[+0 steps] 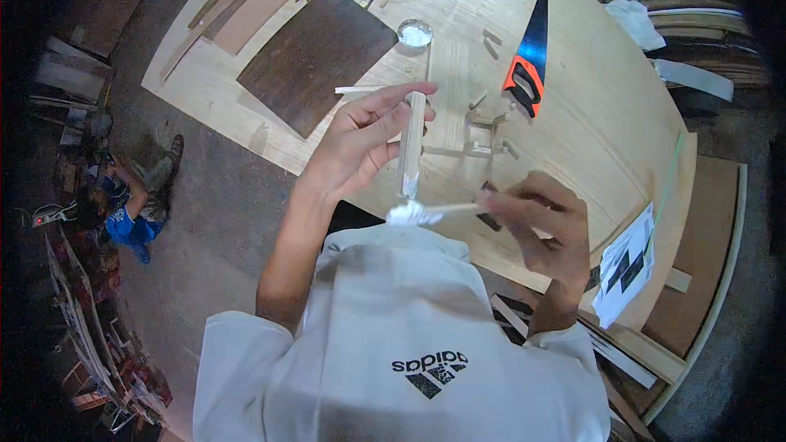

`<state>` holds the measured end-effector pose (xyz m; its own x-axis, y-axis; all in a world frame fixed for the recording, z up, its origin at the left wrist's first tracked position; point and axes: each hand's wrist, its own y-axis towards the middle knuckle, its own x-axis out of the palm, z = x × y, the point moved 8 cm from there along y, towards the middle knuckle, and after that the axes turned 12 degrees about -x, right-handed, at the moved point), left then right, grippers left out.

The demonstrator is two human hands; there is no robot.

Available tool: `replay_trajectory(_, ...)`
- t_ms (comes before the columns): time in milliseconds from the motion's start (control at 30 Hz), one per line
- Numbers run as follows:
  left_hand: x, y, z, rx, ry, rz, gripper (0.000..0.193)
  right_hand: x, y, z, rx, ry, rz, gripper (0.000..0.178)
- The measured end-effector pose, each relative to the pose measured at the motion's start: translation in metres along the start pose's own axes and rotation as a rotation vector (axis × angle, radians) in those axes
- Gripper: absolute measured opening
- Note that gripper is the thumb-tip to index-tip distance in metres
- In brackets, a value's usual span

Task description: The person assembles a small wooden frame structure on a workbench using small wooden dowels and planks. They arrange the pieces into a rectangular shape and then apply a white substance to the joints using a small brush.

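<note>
My left hand (364,139) grips a short wooden strip (413,143) between thumb and fingers, its near end pointing toward my chest. White paste (409,214) shows at that near end. In my right hand (542,221) is a thin wooden stick (454,209), pinched at its right end. Its other end is covered in the white paste and meets or nearly meets the strip; I cannot tell which. Beyond my hands, a small wooden frame (483,147) stands on the table, with a shallow round dish (415,33) of white paste farther off.
A handsaw (528,74) with an orange and black handle lies at the far right of the pale wooden table (606,115). A dark board (315,61) and several wood strips (246,0) lie at left. A printed sheet (624,266) hangs near the right edge. Another person (135,205) crouches at left.
</note>
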<state>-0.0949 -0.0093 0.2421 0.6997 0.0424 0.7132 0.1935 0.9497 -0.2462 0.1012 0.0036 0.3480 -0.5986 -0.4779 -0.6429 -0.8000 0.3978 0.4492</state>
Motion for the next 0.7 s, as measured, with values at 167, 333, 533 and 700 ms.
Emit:
replay_trajectory(167,0.000,0.000,0.000,0.003,-0.020,-0.048,0.043,-0.005,-0.005,0.016,0.108,-0.016,0.077,0.043)
replay_trajectory(333,-0.003,0.001,-0.001,0.027,-0.078,-0.125,0.043,0.008,-0.009,0.008,0.016,0.107,-0.111,0.042)
replay_trajectory(533,-0.006,0.001,-0.003,0.054,-0.106,-0.132,0.043,-0.001,-0.012,0.019,0.163,0.098,0.053,0.043)
replay_trajectory(700,-0.001,0.000,-0.001,0.031,-0.067,-0.062,0.043,0.000,-0.009,0.019,0.164,0.043,0.044,0.043)
